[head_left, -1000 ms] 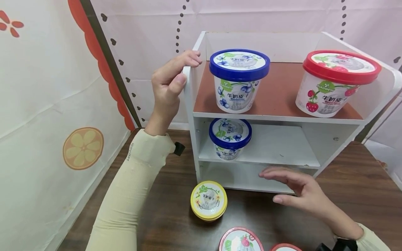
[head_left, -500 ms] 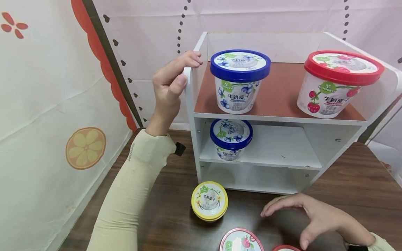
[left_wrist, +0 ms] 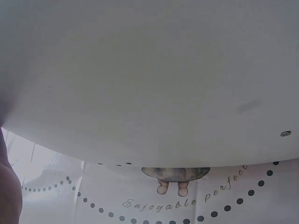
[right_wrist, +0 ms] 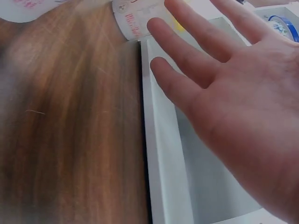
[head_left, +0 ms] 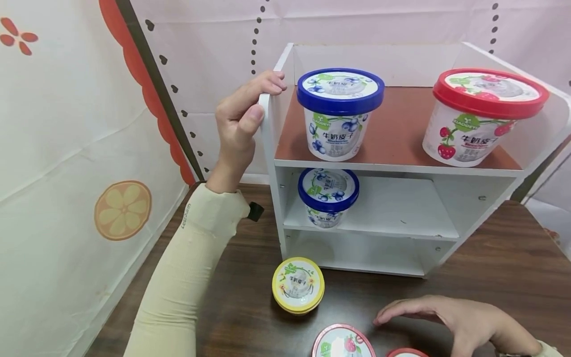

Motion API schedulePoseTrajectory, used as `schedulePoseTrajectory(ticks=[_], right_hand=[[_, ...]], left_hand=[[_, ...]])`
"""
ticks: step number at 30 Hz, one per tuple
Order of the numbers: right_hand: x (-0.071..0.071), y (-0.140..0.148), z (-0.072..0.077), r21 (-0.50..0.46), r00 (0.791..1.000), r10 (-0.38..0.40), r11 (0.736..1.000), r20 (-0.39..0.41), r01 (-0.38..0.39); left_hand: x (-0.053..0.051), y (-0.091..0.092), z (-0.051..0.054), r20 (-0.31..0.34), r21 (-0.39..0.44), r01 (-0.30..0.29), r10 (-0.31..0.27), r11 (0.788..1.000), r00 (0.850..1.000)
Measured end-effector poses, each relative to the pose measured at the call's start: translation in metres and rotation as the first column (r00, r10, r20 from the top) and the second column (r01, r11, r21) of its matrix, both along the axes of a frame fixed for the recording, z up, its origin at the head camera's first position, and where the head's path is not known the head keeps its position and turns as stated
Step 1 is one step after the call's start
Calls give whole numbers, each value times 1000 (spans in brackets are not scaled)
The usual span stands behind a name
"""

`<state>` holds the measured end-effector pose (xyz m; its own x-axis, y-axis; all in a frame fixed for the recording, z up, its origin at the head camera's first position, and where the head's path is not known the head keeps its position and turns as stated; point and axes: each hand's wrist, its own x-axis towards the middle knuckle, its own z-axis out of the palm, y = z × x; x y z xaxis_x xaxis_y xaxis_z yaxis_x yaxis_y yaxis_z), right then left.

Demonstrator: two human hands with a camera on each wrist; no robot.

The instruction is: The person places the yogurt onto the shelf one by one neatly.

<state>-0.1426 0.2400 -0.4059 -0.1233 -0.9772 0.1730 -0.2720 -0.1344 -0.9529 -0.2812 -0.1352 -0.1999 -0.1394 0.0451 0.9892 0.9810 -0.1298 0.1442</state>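
Observation:
My left hand (head_left: 243, 111) grips the upper edge of the white shelf unit's left side panel (head_left: 271, 163), fingers over the top and thumb in front. That panel fills most of the left wrist view. Over the table's front right, my right hand (head_left: 468, 320) holds nothing; its fingers are spread in the right wrist view. Closest to it is a red-lidded tub (head_left: 407, 353), mostly cut off by the frame. Another red-lidded strawberry tub (head_left: 343, 342) sits to the left of that one. Behind them stands a yellow-lidded tub (head_left: 298, 285).
On the top shelf (head_left: 401, 129) are a blue-lidded blueberry tub (head_left: 339, 114) at left and a red-lidded strawberry tub (head_left: 473, 124) at right. The middle shelf (head_left: 397, 203) holds a smaller-looking blueberry tub (head_left: 327, 191) at left. A patterned cloth (head_left: 67, 139) hangs along the left.
My right hand has moved down from in front of the lowest shelf toward the near red-lidded tub, its thumb and fingers spreading apart. My left hand stays on the panel.

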Motion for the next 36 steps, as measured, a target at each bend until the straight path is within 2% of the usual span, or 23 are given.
schedulePoseTrajectory(ticks=[5,9,14,17,22,24,30,33,36], right_hand=[[7,1,-4,51,993,7,999,114,-13],[12,2,-5,96,976,7,995,218,-28],[13,1,-5,159,957,-6,986,291,-42],[15,1,-5,232,953,-42,972,299,-30],[19,0,-6,380,949,-125,925,289,6],[20,-1,-7,401,945,-129,916,302,-3],[21,0,-10,384,931,-91,922,353,-55],[23,2,-9,404,934,-106,914,342,-45],[26,1,-10,427,922,-128,903,365,-43]], left_hand=[[0,1,0,-2,-4,11,-11,1000,1000],[-1,1,0,2,-12,2,-2,1000,1000],[-1,0,0,4,-11,-7,7,1000,1000],[0,-1,0,3,-9,-8,8,1000,1000],[0,-1,0,3,-12,-8,8,1000,1000],[0,-1,0,3,-12,-6,6,1000,1000],[1,0,0,-1,-6,-3,3,1000,1000],[1,0,0,-4,-6,-3,2,1000,1000],[1,0,0,-6,-5,-1,1,1000,1000]])
